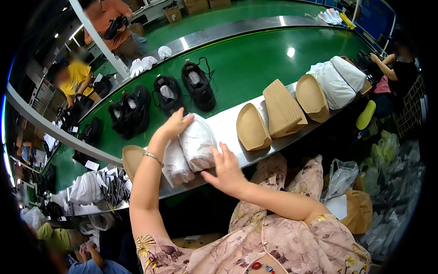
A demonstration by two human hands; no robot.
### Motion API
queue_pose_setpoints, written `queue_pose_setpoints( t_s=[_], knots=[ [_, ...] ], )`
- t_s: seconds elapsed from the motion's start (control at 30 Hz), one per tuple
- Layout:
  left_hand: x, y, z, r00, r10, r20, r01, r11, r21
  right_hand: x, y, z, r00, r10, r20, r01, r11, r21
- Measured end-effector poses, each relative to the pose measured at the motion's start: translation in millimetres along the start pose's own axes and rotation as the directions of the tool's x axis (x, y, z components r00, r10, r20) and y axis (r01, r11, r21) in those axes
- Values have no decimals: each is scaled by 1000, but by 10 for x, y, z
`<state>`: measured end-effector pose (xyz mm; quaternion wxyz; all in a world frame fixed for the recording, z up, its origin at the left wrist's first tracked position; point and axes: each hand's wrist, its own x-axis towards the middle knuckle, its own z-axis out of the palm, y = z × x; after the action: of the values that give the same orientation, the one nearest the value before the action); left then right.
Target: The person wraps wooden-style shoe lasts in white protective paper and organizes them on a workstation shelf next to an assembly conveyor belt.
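Note:
Two white paper-wrapped bundles lie side by side on the metal ledge in front of me, a rounded right one (198, 144) and a left one (175, 163) partly behind my forearm. My left hand (173, 124), with a bangle on its wrist, reaches over to their far end, its fingers stretched along the top of the right bundle. At the near right side of that bundle, my right hand (226, 170) has its fingers spread and thumb apart, touching or almost touching the paper. Beyond them, black shoes (197, 86) with stuffing inside stand on the green belt.
Stacked brown moulded-pulp inserts (253, 125) line the ledge to the right, followed by a white wrapped pile (335, 82). Another brown insert (132, 160) sits beside my left forearm. Co-workers handle shoes across the line and at the far right. Plastic bags (388, 196) heap up at lower right.

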<state>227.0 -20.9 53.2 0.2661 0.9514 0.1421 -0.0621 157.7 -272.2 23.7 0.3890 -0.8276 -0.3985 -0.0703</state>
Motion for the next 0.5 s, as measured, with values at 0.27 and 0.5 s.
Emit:
queue_pose_setpoints(
  t_s=[0.27, 0.5],
  knots=[
    [-865, 485, -181, 796, 352, -493, -292, 936, 198, -55, 652, -1016, 973, -90, -213, 45, 978, -206],
    [-1845, 1331, 607, 678, 484, -553, -666, 723, -184, 5, 815, -1000, 973, -166, 163, 228, 813, -536]
  ],
)
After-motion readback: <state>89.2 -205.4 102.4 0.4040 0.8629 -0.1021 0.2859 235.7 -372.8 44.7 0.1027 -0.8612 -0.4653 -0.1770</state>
